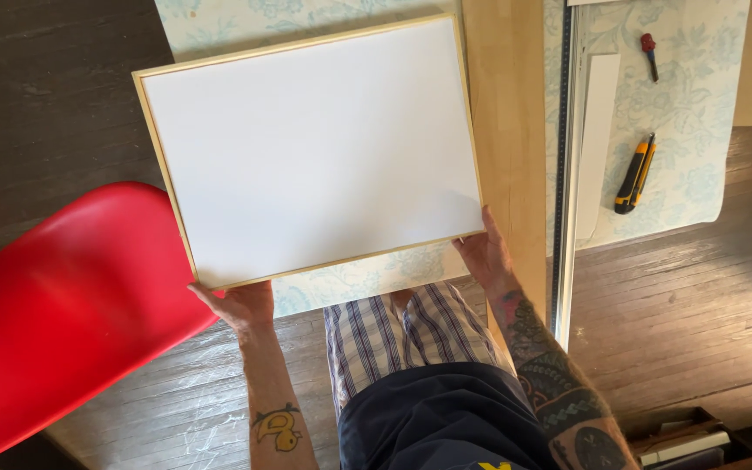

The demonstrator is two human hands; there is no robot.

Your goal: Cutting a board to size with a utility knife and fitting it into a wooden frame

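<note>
A rectangular picture frame [311, 148] with a thin light-wood edge and a plain white face is held flat in front of me, tilted slightly counter-clockwise. My left hand [238, 305] grips its near left corner from below. My right hand [483, 252] holds the near right corner, thumb on the edge. Both forearms are tattooed.
A red plastic chair seat [63, 305] sits at the left. Under the frame lies a floral blue-and-white sheet [672, 130] with a light wooden board [511, 130], a long metal ruler [563, 174], a white strip [596, 130], a yellow-black utility knife [635, 174] and a small red screwdriver [649, 52]. Dark wood floor [681, 305] surrounds it.
</note>
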